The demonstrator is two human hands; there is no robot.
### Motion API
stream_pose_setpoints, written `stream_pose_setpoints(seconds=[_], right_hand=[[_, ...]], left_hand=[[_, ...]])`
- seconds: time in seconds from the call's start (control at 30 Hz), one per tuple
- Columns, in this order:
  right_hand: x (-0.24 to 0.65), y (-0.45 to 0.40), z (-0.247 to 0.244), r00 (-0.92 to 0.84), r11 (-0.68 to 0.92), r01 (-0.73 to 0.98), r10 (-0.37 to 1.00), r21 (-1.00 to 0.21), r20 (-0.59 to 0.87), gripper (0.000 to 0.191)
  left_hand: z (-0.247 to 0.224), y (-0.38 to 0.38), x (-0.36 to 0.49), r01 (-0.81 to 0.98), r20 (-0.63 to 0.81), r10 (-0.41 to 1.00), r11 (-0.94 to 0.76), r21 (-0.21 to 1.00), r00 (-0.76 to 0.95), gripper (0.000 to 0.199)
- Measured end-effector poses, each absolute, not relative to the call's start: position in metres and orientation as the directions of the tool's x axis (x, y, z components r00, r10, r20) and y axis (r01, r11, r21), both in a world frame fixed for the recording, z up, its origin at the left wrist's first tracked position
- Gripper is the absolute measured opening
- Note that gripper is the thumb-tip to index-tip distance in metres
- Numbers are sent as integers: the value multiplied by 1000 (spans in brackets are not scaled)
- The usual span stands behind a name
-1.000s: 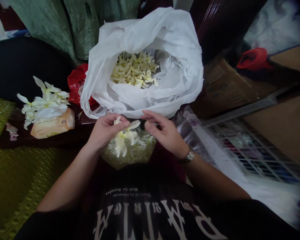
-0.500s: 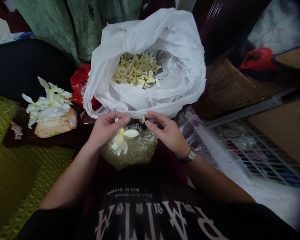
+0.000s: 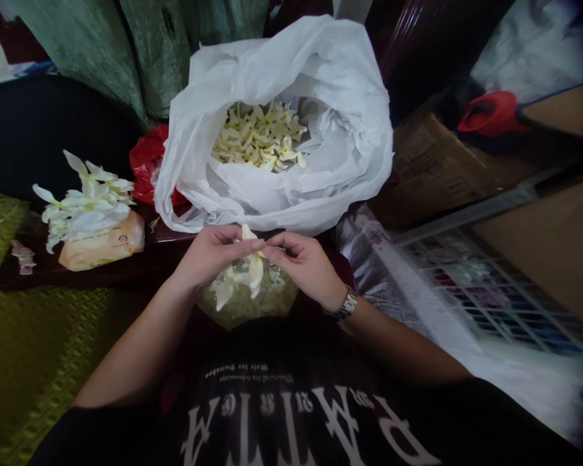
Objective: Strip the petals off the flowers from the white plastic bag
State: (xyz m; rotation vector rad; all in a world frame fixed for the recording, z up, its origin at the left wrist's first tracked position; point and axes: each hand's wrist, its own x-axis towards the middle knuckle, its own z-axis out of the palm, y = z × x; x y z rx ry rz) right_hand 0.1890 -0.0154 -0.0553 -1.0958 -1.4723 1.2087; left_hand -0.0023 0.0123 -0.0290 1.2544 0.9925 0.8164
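My left hand (image 3: 216, 251) pinches a pale yellow-white flower (image 3: 255, 272), whose petals hang below the fingers. Fingertips of my right hand (image 3: 304, 262) meet the left ones at the flower; whatever small part they pinch is hidden. Beneath both hands is a clear container (image 3: 252, 307) full of small pale pieces. Just beyond them a white plastic bag (image 3: 272, 200) lies open, with many cream flowers (image 3: 257, 136) inside. More white flowers (image 3: 90, 194) are heaped on an orange-and-white packet (image 3: 104, 244) at the left.
A red plastic bag (image 3: 148, 162) touches the white bag's left side. At the left edge of the dark table (image 3: 97, 275) lies a small pinkish item (image 3: 23, 257). A cardboard box (image 3: 427, 168), a red object (image 3: 490, 115) and a wire rack (image 3: 495, 294) stand at the right.
My right hand has moved left, and its fingertips now meet my left hand's at the flower. The flower has turned and sits higher. The small piece in my right fingertips is no longer visible.
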Motion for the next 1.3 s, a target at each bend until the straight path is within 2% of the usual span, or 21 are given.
stream_pose_setpoints(seconds=[0.2,0.4,0.63,0.93,1.13,1.3], right_hand=[[191,-16,-60,-201,121,80,974,-989,102,26],[188,-17,-64,-292,-2,-96,956,-995,26,27],[189,-14,-68,-187,-32,-185,982,-982,3,26],[190,-14,-69,-286,-18,-166,958,-986,31,24],[193,-11,-73,-244,-35,-171,970,-985,8,25],[195,-13,-68,-367,-60,-151,930,-987,-1,25]], left_hand=[[-26,7,0,75,-117,943,99,992,311,25],[-31,9,6,51,-18,968,5,999,250,30],[-30,7,2,76,-92,945,71,995,315,25],[-38,7,8,-33,-135,968,145,989,212,33],[-37,7,5,-4,-147,952,154,988,267,28],[-39,8,3,4,-153,958,157,988,241,30]])
